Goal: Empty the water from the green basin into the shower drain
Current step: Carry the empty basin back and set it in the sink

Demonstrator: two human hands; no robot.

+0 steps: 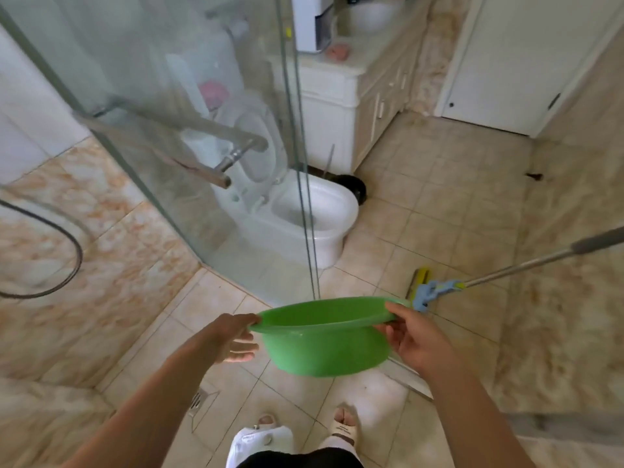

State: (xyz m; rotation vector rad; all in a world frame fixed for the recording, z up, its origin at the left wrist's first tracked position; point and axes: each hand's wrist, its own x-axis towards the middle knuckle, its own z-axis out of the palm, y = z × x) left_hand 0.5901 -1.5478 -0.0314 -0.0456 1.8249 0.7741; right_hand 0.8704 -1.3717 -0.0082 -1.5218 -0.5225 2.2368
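Fingers [241,347] of the left hand [229,336] and right hand [410,336] curl onto the green basin [324,346] rim, holding it above the floor drain [199,400].

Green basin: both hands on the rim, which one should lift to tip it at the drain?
Right hand, probably. The drain sits low on the left hand side, so raising the right side of the basin pours toward it.

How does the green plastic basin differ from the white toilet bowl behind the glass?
The round green plastic basin is held in the air by both hands; the white toilet bowl stands on the floor. The basin is plain and lidless; the toilet's lid is raised. Both are open-topped.
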